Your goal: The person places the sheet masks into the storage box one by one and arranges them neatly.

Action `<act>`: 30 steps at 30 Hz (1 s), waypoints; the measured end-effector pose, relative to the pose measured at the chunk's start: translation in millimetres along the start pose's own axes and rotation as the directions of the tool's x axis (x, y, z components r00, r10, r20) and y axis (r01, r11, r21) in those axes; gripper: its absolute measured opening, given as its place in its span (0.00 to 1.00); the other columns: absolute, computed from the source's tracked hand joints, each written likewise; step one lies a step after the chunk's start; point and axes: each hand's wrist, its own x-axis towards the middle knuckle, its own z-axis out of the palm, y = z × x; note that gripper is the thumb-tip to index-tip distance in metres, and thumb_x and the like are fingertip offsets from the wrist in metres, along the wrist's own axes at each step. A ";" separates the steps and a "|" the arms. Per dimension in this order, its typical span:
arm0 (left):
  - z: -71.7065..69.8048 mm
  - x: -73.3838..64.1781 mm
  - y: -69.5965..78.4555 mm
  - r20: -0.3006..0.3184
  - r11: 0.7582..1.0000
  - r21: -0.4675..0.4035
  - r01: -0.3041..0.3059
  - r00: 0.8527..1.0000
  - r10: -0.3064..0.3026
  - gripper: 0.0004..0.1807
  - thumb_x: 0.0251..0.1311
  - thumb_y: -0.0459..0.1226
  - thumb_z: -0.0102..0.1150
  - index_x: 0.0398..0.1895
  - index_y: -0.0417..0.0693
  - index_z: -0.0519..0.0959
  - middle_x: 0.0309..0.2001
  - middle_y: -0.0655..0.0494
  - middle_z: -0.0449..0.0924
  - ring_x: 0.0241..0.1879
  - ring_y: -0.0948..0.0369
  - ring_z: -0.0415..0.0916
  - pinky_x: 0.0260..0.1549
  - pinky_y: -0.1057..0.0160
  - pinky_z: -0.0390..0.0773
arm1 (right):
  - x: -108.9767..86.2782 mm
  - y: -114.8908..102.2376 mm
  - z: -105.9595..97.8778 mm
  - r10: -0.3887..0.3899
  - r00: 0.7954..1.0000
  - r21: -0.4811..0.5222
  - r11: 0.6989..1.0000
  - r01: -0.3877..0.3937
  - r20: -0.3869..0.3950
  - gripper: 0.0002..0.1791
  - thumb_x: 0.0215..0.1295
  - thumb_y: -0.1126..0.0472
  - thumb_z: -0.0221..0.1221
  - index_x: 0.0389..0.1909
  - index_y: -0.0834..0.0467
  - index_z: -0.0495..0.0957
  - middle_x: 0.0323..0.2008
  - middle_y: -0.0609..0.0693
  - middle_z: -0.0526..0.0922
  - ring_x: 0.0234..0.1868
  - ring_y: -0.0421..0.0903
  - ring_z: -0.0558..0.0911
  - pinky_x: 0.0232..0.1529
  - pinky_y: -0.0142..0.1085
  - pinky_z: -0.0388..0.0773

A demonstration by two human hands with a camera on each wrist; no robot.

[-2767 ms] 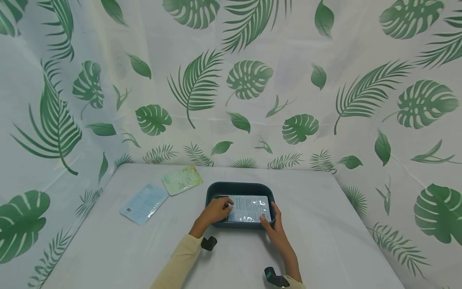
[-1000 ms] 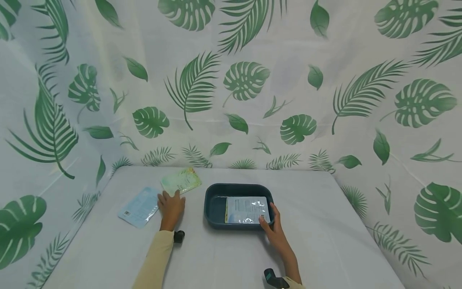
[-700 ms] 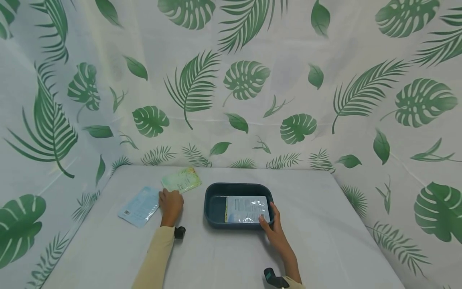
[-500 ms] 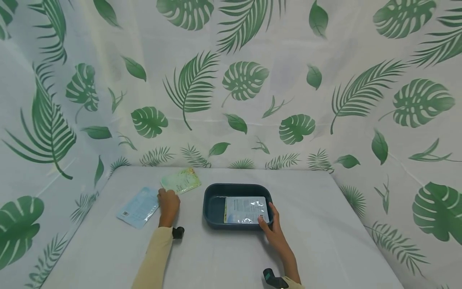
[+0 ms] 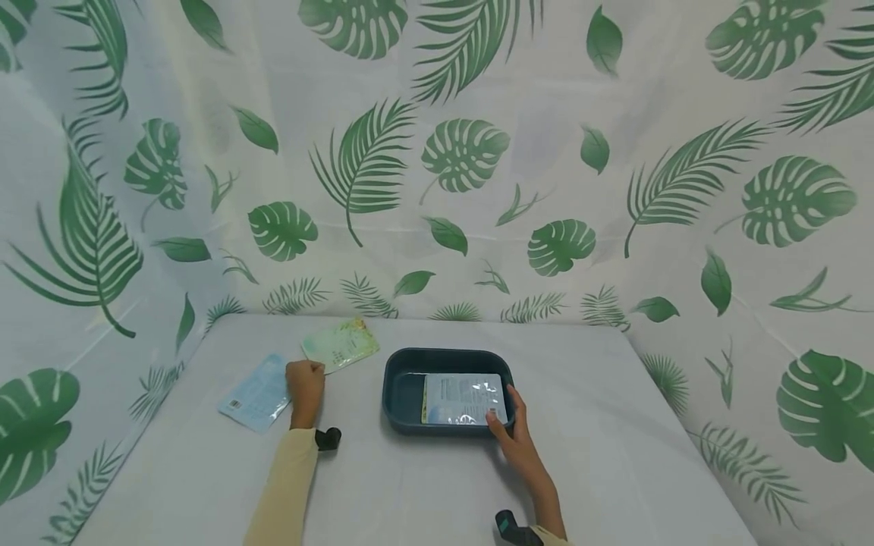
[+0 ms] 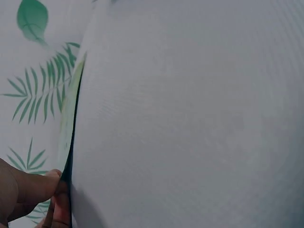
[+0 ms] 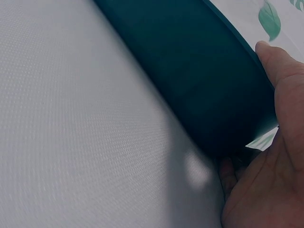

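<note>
In the head view my left hand [image 5: 305,387] is at the near-left edge of a flat green sachet [image 5: 344,345] with yellow print. The left wrist view shows its thumb and fingers pinching the edge of that sachet [image 6: 70,118]. Just left of this hand, and partly behind it, lies a light blue sachet [image 5: 256,394] with a barcode. My right hand [image 5: 520,440] grips the right near corner of a dark teal tray [image 5: 399,428], thumb over the rim, fingers along the outer side. Inside the tray a pale printed sachet [image 5: 460,398] lies toward the right.
All of this is on a white-covered table [image 5: 423,493]. A white curtain with green leaves [image 5: 464,152] stands behind and at both sides. Each wrist wears a black camera, such as the left wrist camera [image 5: 329,438].
My left hand has left the sachet in the tray and moved left to the green sachet, where its fingers have curled onto the edge. The right hand keeps its hold on the tray.
</note>
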 end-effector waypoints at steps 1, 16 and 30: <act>-0.9 0.3 -0.6 -0.008 1.000 -0.011 -0.006 1.000 0.006 0.08 0.55 0.20 0.53 0.33 0.21 0.81 0.38 0.25 0.79 0.45 0.35 0.75 0.49 0.43 0.72 | -0.5 0.2 0.4 0.001 1.000 -0.001 1.000 -0.001 0.000 0.42 0.71 0.45 0.52 0.77 0.44 0.39 0.78 0.60 0.37 0.77 0.66 0.38 0.69 0.68 0.39; -32.8 8.0 1.0 0.426 0.894 -0.291 0.342 0.882 -0.199 0.29 0.57 0.26 0.38 0.65 0.33 0.69 0.19 0.55 0.69 0.20 0.60 0.63 0.25 0.62 0.66 | -2.8 -1.5 -1.7 0.006 1.000 -0.018 1.000 -0.006 0.007 0.42 0.71 0.43 0.52 0.77 0.42 0.38 0.78 0.61 0.36 0.77 0.66 0.39 0.69 0.68 0.39; -47.2 4.3 6.3 0.632 0.771 -0.438 0.462 0.768 -0.101 0.27 0.58 0.25 0.39 0.63 0.27 0.66 0.75 0.40 0.51 0.37 0.58 0.64 0.43 0.56 0.72 | -1.6 1.3 -0.4 -0.015 1.000 -0.006 1.000 0.015 0.006 0.42 0.72 0.45 0.51 0.77 0.43 0.37 0.78 0.62 0.36 0.77 0.67 0.38 0.69 0.68 0.39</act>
